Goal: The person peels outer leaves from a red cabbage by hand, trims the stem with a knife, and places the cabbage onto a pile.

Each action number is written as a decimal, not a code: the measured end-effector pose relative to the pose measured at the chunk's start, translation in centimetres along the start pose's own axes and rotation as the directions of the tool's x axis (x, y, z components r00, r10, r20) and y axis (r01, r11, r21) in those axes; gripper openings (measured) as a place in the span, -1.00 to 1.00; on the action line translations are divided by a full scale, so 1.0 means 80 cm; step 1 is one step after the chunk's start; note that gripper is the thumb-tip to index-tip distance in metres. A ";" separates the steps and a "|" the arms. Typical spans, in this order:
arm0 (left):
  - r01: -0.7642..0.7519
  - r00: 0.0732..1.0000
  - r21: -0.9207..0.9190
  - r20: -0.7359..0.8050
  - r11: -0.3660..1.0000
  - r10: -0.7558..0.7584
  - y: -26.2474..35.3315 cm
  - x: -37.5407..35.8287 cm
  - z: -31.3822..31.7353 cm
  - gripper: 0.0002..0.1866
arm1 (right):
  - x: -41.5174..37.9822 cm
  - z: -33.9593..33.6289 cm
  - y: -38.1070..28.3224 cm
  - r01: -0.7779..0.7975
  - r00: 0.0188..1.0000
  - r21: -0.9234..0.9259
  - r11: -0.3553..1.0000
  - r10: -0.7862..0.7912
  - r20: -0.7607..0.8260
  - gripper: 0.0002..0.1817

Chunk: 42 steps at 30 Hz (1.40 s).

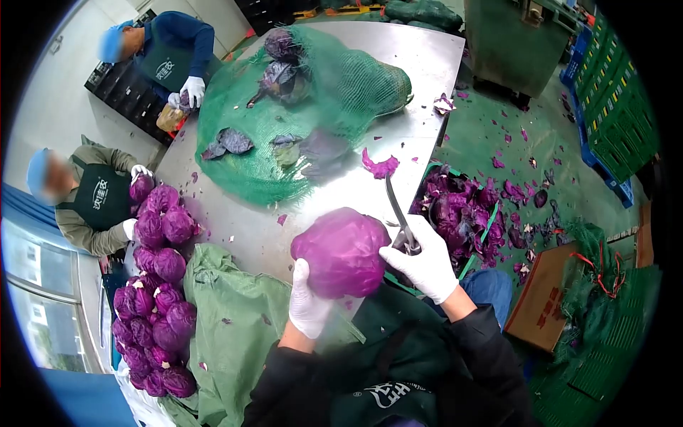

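A large red cabbage [340, 250] is held up in front of me over the near edge of the metal table. My gloved left hand [309, 304] grips it from below on its left side. At the cabbage's right side, my gloved right hand [425, 262] is closed around the handle of a knife [395, 203]. Its curved dark blade points up and away from me. Right by the blade tip, a torn purple leaf [380, 165] lies on the table.
A green net bag [245, 171] with cabbages covers the table's [427, 60] far part. Trimmed cabbages [160, 313] are piled left beside a green sack [235, 320]. Two co-workers [89, 196] handle cabbages. A crate [466, 267] of leaves stands right; scraps litter the floor.
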<state>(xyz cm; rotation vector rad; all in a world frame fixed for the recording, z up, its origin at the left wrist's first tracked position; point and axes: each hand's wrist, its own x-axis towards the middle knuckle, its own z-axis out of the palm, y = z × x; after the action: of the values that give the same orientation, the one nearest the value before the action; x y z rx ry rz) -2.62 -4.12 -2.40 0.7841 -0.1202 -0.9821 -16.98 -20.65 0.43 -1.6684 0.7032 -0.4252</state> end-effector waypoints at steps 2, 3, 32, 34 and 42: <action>-0.094 0.995 0.076 -0.003 0.993 0.095 0.003 0.001 0.003 -0.19 | -0.005 0.012 -0.024 0.362 0.906 -0.223 0.905 -0.398 -0.145 -0.36; -0.162 0.987 0.149 0.003 0.976 0.163 0.004 0.000 0.012 -0.20 | -0.007 0.020 -0.033 0.368 0.896 -0.335 0.867 -0.427 -0.123 -0.41; -0.303 0.953 0.537 0.145 0.788 0.268 0.034 -0.006 0.012 0.10 | 0.033 0.010 -0.047 0.540 0.816 -0.363 0.760 -0.578 0.004 -0.69; -0.317 0.948 0.544 0.193 0.777 0.252 0.035 -0.005 0.013 0.10 | 0.057 -0.014 -0.033 0.260 0.929 -0.179 0.949 -0.296 -0.220 -0.74; -0.435 0.897 0.540 0.327 0.721 0.297 0.036 0.006 0.018 0.12 | 0.025 0.002 0.047 -0.625 0.780 0.560 0.544 0.471 0.413 -0.65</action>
<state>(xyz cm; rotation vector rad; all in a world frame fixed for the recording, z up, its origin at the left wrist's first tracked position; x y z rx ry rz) -0.99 -4.39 0.40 1.1790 -0.7933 -0.6310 -16.19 -22.26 -3.43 -0.7036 0.7532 -0.0085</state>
